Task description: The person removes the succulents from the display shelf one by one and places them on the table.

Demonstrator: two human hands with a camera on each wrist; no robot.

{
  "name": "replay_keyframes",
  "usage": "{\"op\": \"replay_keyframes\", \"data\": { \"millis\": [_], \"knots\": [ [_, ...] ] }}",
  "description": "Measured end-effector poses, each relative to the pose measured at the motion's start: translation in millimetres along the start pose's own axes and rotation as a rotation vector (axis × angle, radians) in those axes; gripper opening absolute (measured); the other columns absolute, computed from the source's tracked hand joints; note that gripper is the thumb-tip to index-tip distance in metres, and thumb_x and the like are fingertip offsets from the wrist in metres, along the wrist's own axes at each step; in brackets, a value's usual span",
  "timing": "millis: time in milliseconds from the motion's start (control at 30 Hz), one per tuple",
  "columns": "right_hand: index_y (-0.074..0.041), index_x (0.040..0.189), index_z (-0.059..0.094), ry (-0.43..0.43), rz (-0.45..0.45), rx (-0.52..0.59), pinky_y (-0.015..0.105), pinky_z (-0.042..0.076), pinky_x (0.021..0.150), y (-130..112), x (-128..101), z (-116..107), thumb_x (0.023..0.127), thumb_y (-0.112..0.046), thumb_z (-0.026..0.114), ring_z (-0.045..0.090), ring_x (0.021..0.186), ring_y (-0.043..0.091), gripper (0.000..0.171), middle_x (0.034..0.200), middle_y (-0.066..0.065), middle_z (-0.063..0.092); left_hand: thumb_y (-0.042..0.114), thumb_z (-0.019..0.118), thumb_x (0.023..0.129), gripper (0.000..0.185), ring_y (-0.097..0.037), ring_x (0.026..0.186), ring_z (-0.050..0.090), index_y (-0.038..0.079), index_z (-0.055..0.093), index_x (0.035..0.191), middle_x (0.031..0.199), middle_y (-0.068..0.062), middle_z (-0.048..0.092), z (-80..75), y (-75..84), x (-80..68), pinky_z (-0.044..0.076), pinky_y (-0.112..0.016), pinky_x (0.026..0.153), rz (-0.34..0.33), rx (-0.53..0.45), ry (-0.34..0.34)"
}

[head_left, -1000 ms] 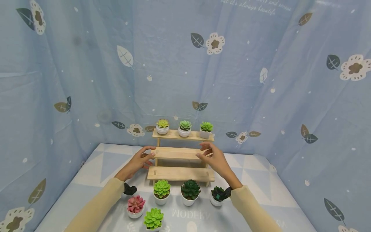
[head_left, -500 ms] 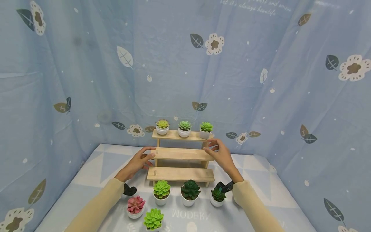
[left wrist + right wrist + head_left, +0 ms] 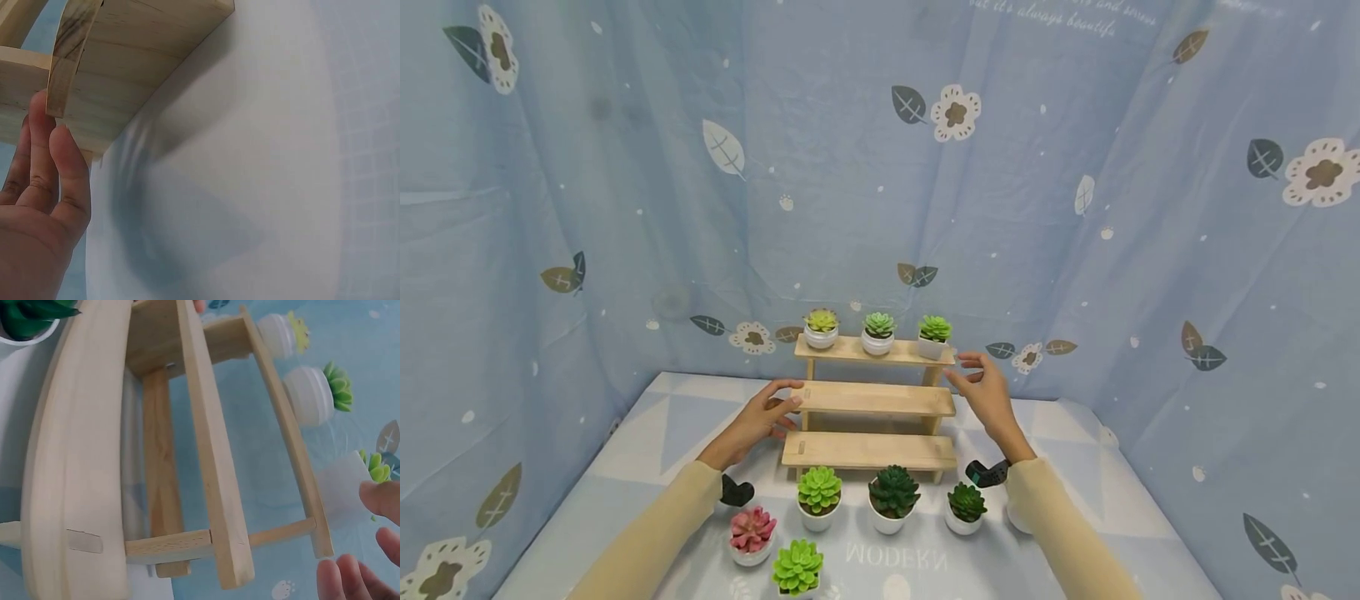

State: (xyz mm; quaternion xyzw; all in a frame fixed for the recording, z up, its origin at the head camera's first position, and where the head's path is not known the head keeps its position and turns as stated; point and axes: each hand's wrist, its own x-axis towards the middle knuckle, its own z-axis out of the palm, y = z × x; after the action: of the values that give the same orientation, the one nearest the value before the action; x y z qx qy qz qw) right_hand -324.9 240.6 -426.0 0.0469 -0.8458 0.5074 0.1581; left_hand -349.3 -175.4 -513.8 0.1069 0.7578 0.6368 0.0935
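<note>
Head view gave the full layout: three-tier wooden stand (image 3: 871,400) at the back of the table (image 3: 647,433), against the blue printed curtain (image 3: 625,167). Top tier carried three small potted succulents (image 3: 877,333). In front of the stand, a row of three pots: light green (image 3: 818,497), dark green (image 3: 892,497), small dark green (image 3: 966,507). Nearer still, pink succulent (image 3: 751,533) and another light green one (image 3: 797,569).

Left wrist view added contact detail missing from the head view: fingertips (image 3: 39,109) of left hand (image 3: 765,414) against the wooden end of the stand, fingers straight, not wrapped around anything. Underside of a tier and bare tablecloth also visible there.

Right wrist view looked along the stand from its right end, showing tiers, legs and cross-brace. Right hand (image 3: 982,390) seen just off the right end of the top tier, fingers loosely spread, clear of the wood, holding nothing. Square white pot (image 3: 345,481) just beside those fingers.

Both arms extended forward in cream sleeves, hands well apart, one at each end of the stand.
</note>
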Motion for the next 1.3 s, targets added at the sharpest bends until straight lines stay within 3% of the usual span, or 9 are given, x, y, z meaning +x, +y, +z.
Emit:
{"op": "replay_keyframes", "data": {
  "millis": [200,467,733,900,1000,1167,1300],
  "knots": [
    [-0.010,0.141,0.055,0.031,0.020,0.051,0.046,0.058,0.083,-3,10,-3,0.095,-0.034,0.078,0.060,0.106,0.032,0.056,0.137,0.016,0.052,0.049,0.065,0.100,0.052,-0.031,0.095,0.068,0.033,0.050,0.148,0.131,-0.017,0.059,-0.6,-1.5,2.1,0.055,-0.050,0.083,-0.008,0.003,0.004],
    [-0.011,0.153,0.046,-0.039,0.014,0.067,0.040,0.059,0.079,-7,25,1,0.095,-0.042,0.076,0.060,0.110,0.033,0.073,0.149,0.018,0.048,0.049,0.066,0.100,0.054,-0.031,0.096,0.068,0.030,0.049,0.149,0.134,-0.017,0.058,-0.7,-0.5,0.2,0.055,-0.052,0.084,-0.015,-0.003,0.004],
    [-0.018,0.157,0.042,-0.096,0.055,0.129,0.046,0.057,0.080,-10,38,7,0.095,-0.046,0.075,0.063,0.112,0.033,0.076,0.151,0.014,0.047,0.047,0.066,0.101,0.054,-0.034,0.099,0.068,0.030,0.049,0.149,0.135,-0.017,0.057,-0.1,3.0,-3.4,0.054,-0.053,0.086,-0.020,0.001,0.000],
    [-0.015,0.160,0.036,-0.110,0.075,0.128,0.042,0.057,0.077,-12,45,9,0.093,-0.050,0.076,0.063,0.113,0.033,0.086,0.152,0.015,0.045,0.048,0.065,0.101,0.054,-0.034,0.099,0.068,0.029,0.049,0.149,0.133,-0.017,0.057,-1.1,6.0,-2.4,0.055,-0.053,0.085,-0.003,0.008,-0.006],
    [-0.013,0.161,0.032,-0.126,0.087,0.133,0.046,0.057,0.081,-14,49,10,0.091,-0.053,0.076,0.065,0.112,0.034,0.092,0.153,0.016,0.045,0.048,0.065,0.101,0.053,-0.033,0.098,0.068,0.029,0.050,0.147,0.132,-0.017,0.058,-1.0,7.6,-2.4,0.055,-0.052,0.085,0.006,0.009,0.003],
    [-0.011,0.161,0.031,-0.139,0.115,0.181,0.058,0.052,0.089,-14,53,13,0.093,-0.047,0.077,0.065,0.113,0.036,0.090,0.154,0.017,0.044,0.049,0.066,0.100,0.051,-0.032,0.098,0.068,0.031,0.052,0.145,0.131,-0.015,0.060,-1.5,4.6,-1.7,0.054,-0.053,0.086,-0.016,0.010,0.007],
    [-0.010,0.157,0.035,-0.126,0.130,0.198,0.052,0.055,0.083,-13,53,15,0.094,-0.042,0.077,0.065,0.109,0.034,0.083,0.152,0.016,0.046,0.049,0.068,0.098,0.050,-0.031,0.096,0.068,0.033,0.053,0.144,0.130,-0.014,0.061,-2.0,1.2,-1.1,0.055,-0.052,0.084,-0.019,0.004,0.009]
  ]
}}
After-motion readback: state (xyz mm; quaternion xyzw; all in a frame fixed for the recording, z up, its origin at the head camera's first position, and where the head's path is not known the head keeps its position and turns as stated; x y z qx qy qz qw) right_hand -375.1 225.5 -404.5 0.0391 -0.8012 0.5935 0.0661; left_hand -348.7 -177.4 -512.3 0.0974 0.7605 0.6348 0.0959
